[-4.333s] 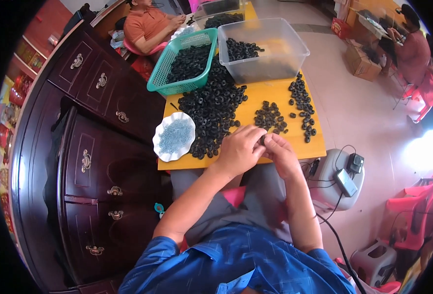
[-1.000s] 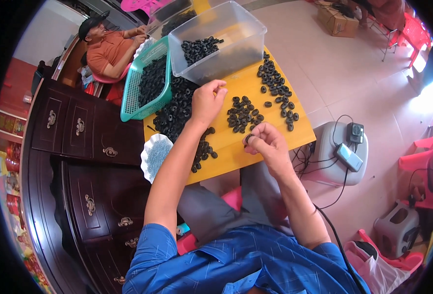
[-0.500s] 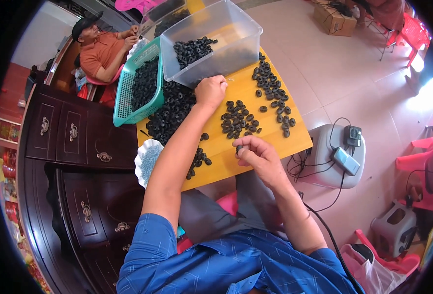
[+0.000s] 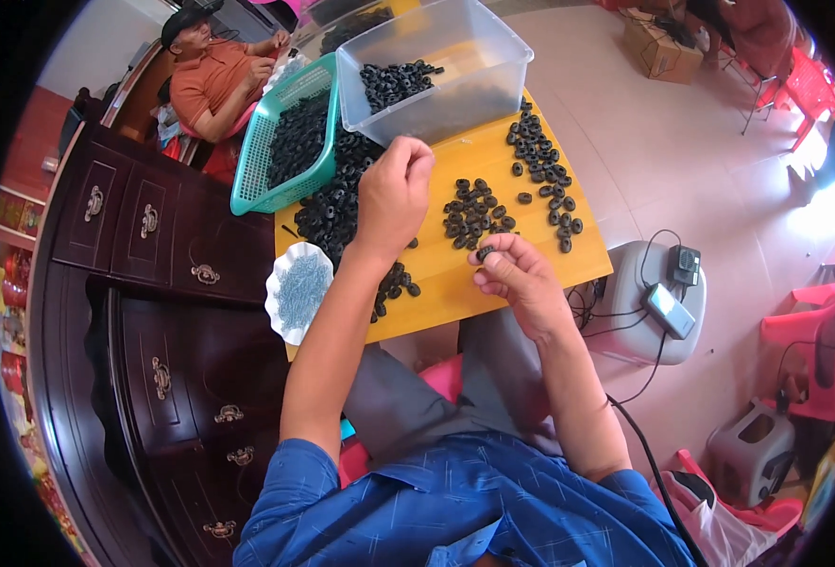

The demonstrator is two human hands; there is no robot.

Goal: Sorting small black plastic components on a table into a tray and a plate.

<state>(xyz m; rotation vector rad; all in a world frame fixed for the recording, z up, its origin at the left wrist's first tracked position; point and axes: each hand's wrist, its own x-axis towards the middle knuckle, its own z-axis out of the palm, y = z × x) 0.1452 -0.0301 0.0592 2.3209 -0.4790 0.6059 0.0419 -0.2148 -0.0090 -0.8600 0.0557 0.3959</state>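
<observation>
My right hand pinches a small black oval piece with a hole through it between thumb and fingers, over the near part of the yellow table. My left hand is raised above the table with its fingers curled together; what they hold, if anything, is hidden. Just beyond my right hand lies a cluster of similar black pieces. Another group of black pieces runs along the table's right edge. A heap of black parts lies left of my left hand, partly behind that forearm.
At the far side stand a clear plastic bin and a green basket, both holding black parts. A white scalloped dish of small bluish-grey bits sits at the left edge. Dark drawers flank the table; another person sits beyond.
My left hand has come back a little, away from the clear bin. The right hand has risen toward the cluster with its black piece. The whole view has shifted slightly.
</observation>
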